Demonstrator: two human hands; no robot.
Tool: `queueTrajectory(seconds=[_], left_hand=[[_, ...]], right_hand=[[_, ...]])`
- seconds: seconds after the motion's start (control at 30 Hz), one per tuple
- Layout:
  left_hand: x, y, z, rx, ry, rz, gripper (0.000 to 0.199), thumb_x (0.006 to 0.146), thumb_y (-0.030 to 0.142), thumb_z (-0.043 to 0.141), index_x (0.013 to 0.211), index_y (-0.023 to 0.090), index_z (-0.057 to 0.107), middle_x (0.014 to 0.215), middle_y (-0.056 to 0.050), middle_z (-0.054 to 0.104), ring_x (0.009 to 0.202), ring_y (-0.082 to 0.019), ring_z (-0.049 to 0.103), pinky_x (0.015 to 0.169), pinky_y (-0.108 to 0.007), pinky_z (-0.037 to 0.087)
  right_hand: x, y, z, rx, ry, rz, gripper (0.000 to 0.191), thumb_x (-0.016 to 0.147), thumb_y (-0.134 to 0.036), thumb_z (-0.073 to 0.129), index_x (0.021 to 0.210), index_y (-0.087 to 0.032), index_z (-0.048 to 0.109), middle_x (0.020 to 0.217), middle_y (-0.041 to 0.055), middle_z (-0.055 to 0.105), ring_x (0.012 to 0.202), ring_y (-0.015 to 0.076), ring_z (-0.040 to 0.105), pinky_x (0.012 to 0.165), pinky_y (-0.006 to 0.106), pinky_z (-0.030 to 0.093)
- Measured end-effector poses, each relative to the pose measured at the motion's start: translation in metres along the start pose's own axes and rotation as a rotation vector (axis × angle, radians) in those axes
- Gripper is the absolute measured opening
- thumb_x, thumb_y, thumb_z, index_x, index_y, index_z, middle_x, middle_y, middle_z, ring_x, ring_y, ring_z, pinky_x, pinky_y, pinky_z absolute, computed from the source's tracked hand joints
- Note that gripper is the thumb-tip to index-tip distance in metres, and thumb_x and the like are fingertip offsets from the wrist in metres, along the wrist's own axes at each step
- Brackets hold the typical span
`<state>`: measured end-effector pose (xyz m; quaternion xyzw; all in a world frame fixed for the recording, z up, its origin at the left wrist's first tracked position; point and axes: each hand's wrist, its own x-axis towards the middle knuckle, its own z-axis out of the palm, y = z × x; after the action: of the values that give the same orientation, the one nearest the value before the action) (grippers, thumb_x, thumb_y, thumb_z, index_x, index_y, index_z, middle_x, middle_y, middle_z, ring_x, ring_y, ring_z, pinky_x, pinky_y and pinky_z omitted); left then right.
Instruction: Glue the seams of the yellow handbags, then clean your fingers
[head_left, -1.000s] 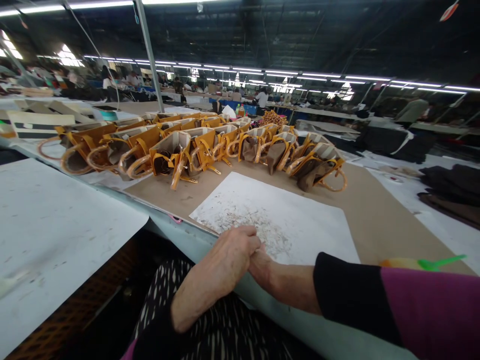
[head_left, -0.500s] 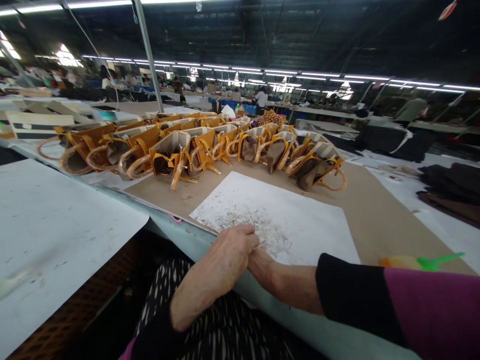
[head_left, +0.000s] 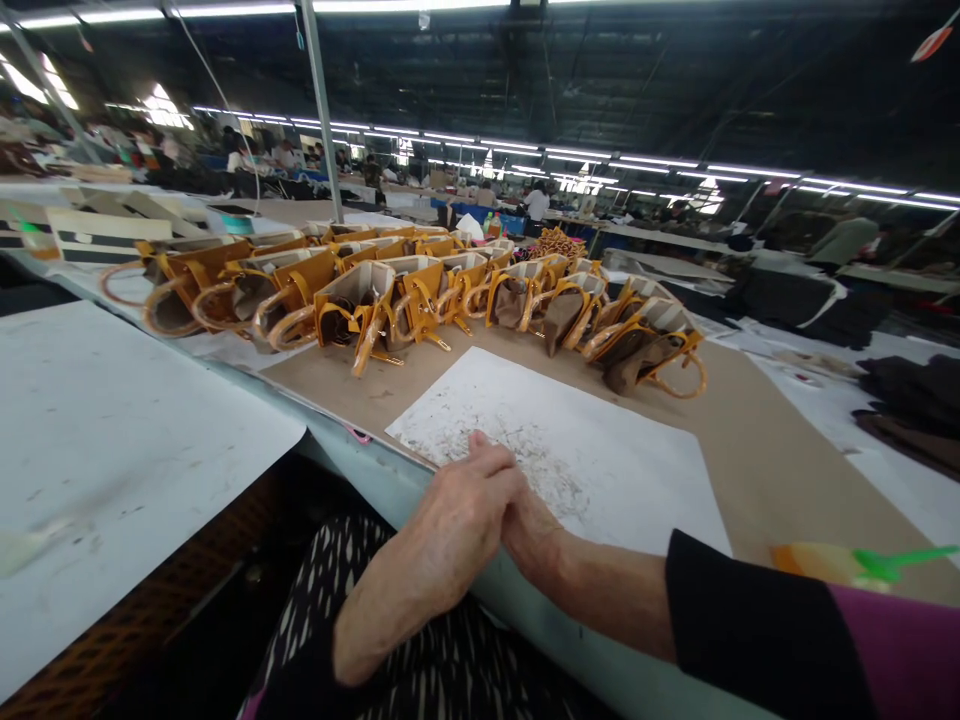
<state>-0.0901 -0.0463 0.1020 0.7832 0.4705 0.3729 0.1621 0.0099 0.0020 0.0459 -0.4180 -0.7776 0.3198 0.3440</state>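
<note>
My left hand [head_left: 469,510] lies across my right hand [head_left: 529,525] at the near edge of the table. Its fingers are bent and closed, and whatever is inside them, if anything, is hidden. Most of my right hand's fingers disappear behind the left. Just beyond both hands, a white paper sheet [head_left: 622,440] with dark smears and specks rests on brown board [head_left: 757,450]. Farther back stand several mustard-yellow handbags [head_left: 420,290] in rows, their rounded handles wrapped in clear film.
An orange-yellow bottle with a green nozzle [head_left: 885,565] lies by my right sleeve. Another white-covered table [head_left: 135,430] is at left, with a gap between. Dark fabric piles [head_left: 915,390] sit at right. A metal pole [head_left: 322,120] rises behind the bags; people work farther off.
The view has shifted slightly, so the bags and table appear farther right. My hands stay together; a fingertip now sticks up above the left knuckles.
</note>
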Motion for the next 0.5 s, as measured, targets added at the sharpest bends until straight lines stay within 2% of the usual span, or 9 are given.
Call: queueTrajectory(seconds=[0.13,0.23,0.33,0.4,0.43,0.5], left_hand=[[-0.002,-0.012,-0.004,0.110,0.057,-0.086,0.026,0.081,0.002,0.034,0.076,0.016,0.055,0.082,-0.005,0.055,0.078,-0.018,0.051,0.070,-0.030,0.043],[-0.006,-0.024,-0.015,-0.044,0.168,-0.144,0.022,0.086,0.009,0.038,0.072,0.017,0.053,0.076,-0.002,0.053,0.071,-0.015,0.049,0.067,-0.026,0.040],[-0.010,-0.032,-0.030,-0.285,0.298,-0.213,0.017,0.084,0.014,0.046,0.068,0.017,0.052,0.070,0.001,0.051,0.067,-0.012,0.047,0.064,-0.024,0.037],[-0.013,-0.036,-0.035,-0.448,0.348,-0.284,0.014,0.082,0.019,0.051,0.069,0.016,0.053,0.067,0.002,0.049,0.065,-0.012,0.044,0.062,-0.023,0.035],[-0.014,-0.037,-0.035,-0.538,0.357,-0.314,0.013,0.082,0.021,0.054,0.070,0.016,0.055,0.067,0.002,0.048,0.065,-0.012,0.043,0.061,-0.023,0.034],[-0.013,-0.039,-0.028,-0.730,0.356,-0.358,0.014,0.079,0.027,0.059,0.073,0.015,0.056,0.065,0.002,0.047,0.062,-0.011,0.041,0.059,-0.023,0.033]], right_hand=[[-0.002,-0.012,-0.004,-0.118,-0.144,-0.199,0.024,0.078,-0.011,0.048,0.067,-0.029,0.059,0.068,0.0066,0.056,0.087,0.0275,0.057,0.079,0.048,0.050],[-0.001,-0.024,-0.017,-0.205,-0.281,-0.347,0.023,0.070,-0.006,0.048,0.065,-0.027,0.057,0.074,0.0061,0.060,0.093,0.0267,0.057,0.091,0.050,0.043],[0.001,-0.048,-0.043,-0.359,-0.431,-0.468,0.021,0.065,-0.001,0.050,0.068,-0.021,0.059,0.071,0.0078,0.062,0.077,0.0244,0.057,0.078,0.045,0.046],[0.005,-0.067,-0.065,-0.447,-0.571,-0.474,0.017,0.071,-0.004,0.053,0.068,-0.018,0.060,0.065,0.0041,0.061,0.063,0.0187,0.054,0.066,0.036,0.045],[0.006,-0.075,-0.075,-0.341,-0.604,-0.406,0.017,0.079,-0.008,0.054,0.067,-0.019,0.061,0.062,0.0011,0.059,0.059,0.0159,0.052,0.063,0.032,0.043],[0.010,-0.084,-0.094,0.198,-0.579,-0.173,0.017,0.086,-0.022,0.058,0.071,-0.019,0.066,0.059,-0.0016,0.061,0.055,0.0130,0.053,0.054,0.025,0.041]])
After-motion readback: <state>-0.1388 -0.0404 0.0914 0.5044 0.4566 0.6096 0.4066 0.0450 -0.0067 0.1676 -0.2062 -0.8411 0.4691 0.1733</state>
